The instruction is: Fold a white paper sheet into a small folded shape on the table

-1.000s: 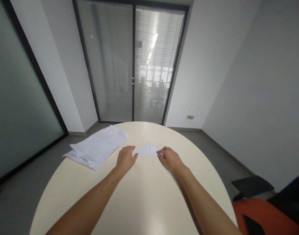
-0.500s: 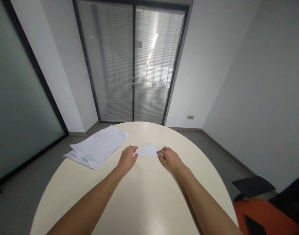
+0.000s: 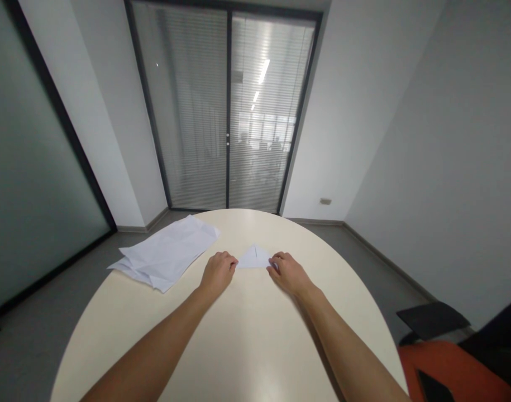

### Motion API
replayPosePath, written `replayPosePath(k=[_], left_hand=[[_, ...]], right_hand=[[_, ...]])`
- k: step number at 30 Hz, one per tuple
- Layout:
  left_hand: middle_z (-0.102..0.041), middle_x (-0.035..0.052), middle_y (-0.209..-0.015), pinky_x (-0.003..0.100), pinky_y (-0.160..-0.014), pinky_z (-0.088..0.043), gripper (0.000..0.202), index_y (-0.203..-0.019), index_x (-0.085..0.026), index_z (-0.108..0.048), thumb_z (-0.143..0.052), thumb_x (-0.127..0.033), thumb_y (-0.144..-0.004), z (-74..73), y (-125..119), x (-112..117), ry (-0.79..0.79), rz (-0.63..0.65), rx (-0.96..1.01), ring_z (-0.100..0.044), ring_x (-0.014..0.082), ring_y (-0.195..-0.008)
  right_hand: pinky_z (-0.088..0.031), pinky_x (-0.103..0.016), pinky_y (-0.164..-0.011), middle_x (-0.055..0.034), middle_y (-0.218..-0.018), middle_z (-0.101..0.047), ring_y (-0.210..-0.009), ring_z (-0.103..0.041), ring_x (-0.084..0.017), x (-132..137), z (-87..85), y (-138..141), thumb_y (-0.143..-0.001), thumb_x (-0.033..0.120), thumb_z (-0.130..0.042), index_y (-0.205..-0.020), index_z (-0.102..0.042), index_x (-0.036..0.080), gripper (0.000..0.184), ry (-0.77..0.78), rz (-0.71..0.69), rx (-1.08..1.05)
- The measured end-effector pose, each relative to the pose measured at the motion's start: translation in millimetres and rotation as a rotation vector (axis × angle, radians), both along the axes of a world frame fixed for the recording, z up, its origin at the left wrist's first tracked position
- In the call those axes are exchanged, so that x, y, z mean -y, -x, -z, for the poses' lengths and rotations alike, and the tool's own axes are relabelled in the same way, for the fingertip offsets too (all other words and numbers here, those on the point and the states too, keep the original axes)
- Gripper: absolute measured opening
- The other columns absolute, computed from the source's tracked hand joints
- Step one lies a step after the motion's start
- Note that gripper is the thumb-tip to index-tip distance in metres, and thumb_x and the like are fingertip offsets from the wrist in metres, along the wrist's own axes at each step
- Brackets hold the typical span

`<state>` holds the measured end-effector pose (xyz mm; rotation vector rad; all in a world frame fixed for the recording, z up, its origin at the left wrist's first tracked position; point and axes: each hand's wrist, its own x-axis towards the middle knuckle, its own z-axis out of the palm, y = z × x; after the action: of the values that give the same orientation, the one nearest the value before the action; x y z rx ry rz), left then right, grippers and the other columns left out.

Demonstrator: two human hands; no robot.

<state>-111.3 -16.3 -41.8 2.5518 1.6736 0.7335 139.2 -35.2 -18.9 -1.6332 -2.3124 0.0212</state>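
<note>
A small white paper folded into a triangle (image 3: 254, 257) lies on the round cream table (image 3: 247, 335), far from me. My left hand (image 3: 216, 272) pinches its left corner with curled fingers. On the other side, my right hand (image 3: 287, 272) has its fingers curled on the right corner. Both hands rest low on the tabletop with the triangle between them.
A loose stack of white paper sheets (image 3: 165, 252) lies on the table's left side, partly over the edge. An orange and black chair (image 3: 460, 363) stands at the lower right. Glass doors with blinds (image 3: 228, 111) are beyond the table.
Both hands have drawn slightly closer together at the triangle's corners, the left fingers curling in more. The paper has hardly moved.
</note>
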Motion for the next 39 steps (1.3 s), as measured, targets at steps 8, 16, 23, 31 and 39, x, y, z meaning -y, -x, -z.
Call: replayPosePath(k=[8, 16, 23, 31, 39], left_hand=[[-0.069, 0.0098, -0.102, 0.038, -0.087, -0.044, 0.027, -0.097, -0.018, -0.069, -0.044, -0.008, -0.094, -3.1, -4.1, 2.6, 0.005, 0.073, -0.198, -0.058, 0.0256, -0.101], [-0.07, 0.0136, -0.099, 0.039, -0.082, -0.046, 0.029, -0.095, -0.013, -0.07, -0.041, -0.014, -0.097, -23.9, -15.1, 21.4, 0.05, 0.062, -0.369, -0.059, 0.0278, -0.101], [-0.065, 0.02, -0.118, 0.04, -0.089, -0.048, 0.046, -0.112, -0.006, -0.067, -0.038, -0.041, -0.102, -23.9, -30.5, 38.2, 0.068, 0.015, -0.331, -0.058, 0.0306, -0.11], [-0.062, 0.0212, -0.123, 0.045, -0.091, -0.048, 0.052, -0.12, -0.007, -0.062, -0.036, -0.048, -0.1, -18.5, -27.1, 36.2, 0.031, 0.055, -0.321, -0.054, 0.0336, -0.114], [-0.062, 0.0212, -0.122, 0.044, -0.094, -0.046, 0.049, -0.118, -0.008, -0.063, -0.041, -0.047, -0.098, -14.8, -22.5, 31.1, 0.021, 0.087, -0.303, -0.052, 0.0338, -0.116]], right_hand=[[-0.039, -0.037, -0.105, -0.0192, -0.133, -0.061, -0.126, -0.053, -0.028, 6.1, 2.9, 16.5, -0.099, 0.037, -0.043, -0.123, -0.063, 0.011, 0.04, 0.078, 0.024, -0.001], [-0.016, -0.049, -0.12, -0.0251, -0.161, -0.017, -0.151, -0.013, -0.036, 8.0, 19.6, 27.7, -0.098, 0.064, -0.025, -0.154, -0.025, 0.0, 0.085, 0.226, 0.053, 0.076], [-0.012, -0.046, -0.122, -0.0193, -0.163, -0.013, -0.152, -0.009, -0.033, 5.0, 16.4, 22.8, -0.095, 0.072, -0.021, -0.156, -0.022, 0.005, 0.091, 0.255, 0.036, 0.051], [-0.011, -0.045, -0.122, -0.0159, -0.164, -0.012, -0.152, -0.009, -0.033, 8.8, 9.3, 20.0, -0.09, 0.079, -0.023, -0.157, -0.021, 0.009, 0.096, 0.268, -0.002, 0.034], [-0.011, -0.045, -0.122, -0.0163, -0.164, -0.015, -0.152, -0.012, -0.032, 3.5, 12.8, 14.1, -0.089, 0.08, -0.029, -0.157, -0.022, 0.01, 0.098, 0.246, -0.048, 0.013]])
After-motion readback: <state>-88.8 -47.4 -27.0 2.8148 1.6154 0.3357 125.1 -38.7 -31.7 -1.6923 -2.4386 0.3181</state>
